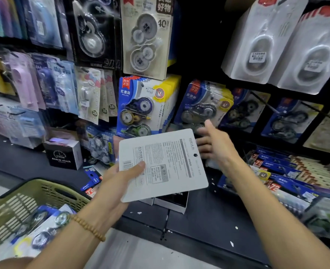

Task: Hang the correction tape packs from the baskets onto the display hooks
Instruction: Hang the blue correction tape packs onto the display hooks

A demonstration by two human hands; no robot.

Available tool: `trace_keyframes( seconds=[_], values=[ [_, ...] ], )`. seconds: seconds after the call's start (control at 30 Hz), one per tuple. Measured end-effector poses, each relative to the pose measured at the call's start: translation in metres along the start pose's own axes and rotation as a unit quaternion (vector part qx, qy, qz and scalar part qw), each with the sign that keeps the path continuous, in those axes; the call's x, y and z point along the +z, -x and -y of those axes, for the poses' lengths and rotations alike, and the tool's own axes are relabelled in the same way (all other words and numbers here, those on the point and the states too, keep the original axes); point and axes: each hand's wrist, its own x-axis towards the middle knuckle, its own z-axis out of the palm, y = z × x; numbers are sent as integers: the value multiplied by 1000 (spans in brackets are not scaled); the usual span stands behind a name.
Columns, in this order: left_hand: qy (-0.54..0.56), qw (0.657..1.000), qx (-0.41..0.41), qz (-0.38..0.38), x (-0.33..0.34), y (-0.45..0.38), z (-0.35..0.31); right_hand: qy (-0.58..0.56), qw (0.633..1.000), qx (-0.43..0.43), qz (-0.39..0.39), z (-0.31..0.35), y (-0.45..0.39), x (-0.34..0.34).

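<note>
My left hand [119, 181] grips a correction tape pack [166, 164] by its lower left edge, thumb on top; its white printed back faces me, with the hang hole at the right. My right hand [211, 141] reaches forward just past the pack's right edge, toward the blue packs [204, 105] hanging on a hook; its fingers are partly hidden behind the held pack, and I cannot tell whether they hold anything. A green basket [34, 193] at the lower left holds more blue correction tape packs [42, 228].
Rows of hanging stationery packs fill the black display wall, with another blue stack [142, 107] left of centre and white packs [276, 41] top right. A black alarm clock box [62, 154] and flat stacked packs [288, 175] lie on the dark shelf ledge.
</note>
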Motion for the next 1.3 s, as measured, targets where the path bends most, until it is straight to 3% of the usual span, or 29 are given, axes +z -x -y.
trace_keyframes(
  seconds=[0.1,0.23,0.27,0.37,0.43,0.53,0.57,0.6,0.67,0.77,0.87,0.97,1.3],
  values=[
    [-52,999,-3,-3,6,1,6,-2,990,28,135,0,30,-2],
    [-173,983,57,-17,11,7,13,-24,992,62,106,-7,43,-6],
    [-254,961,104,-34,9,7,16,-33,992,81,89,-9,44,-6],
    [-486,840,236,-40,5,8,22,-54,990,129,37,-15,47,-4],
    [-568,788,237,32,4,19,23,-73,983,168,15,-20,49,-3],
    [-704,643,285,96,3,23,28,-90,976,194,23,-27,53,-4],
    [-699,636,320,71,0,21,32,-91,977,192,33,-29,54,-6],
    [-679,645,348,47,-1,20,34,-93,978,183,37,-30,55,-8],
    [-601,714,358,24,5,21,30,-104,982,156,31,-26,58,-13],
    [-443,860,246,55,18,26,25,-77,992,93,-24,-26,61,-21],
    [-307,934,151,105,27,23,22,-50,998,21,36,-29,71,-15],
    [-210,967,77,124,35,19,26,-108,991,-42,67,-25,77,-6],
    [-206,977,53,-14,47,1,42,-106,985,-96,-101,-4,56,-9]
  ],
)
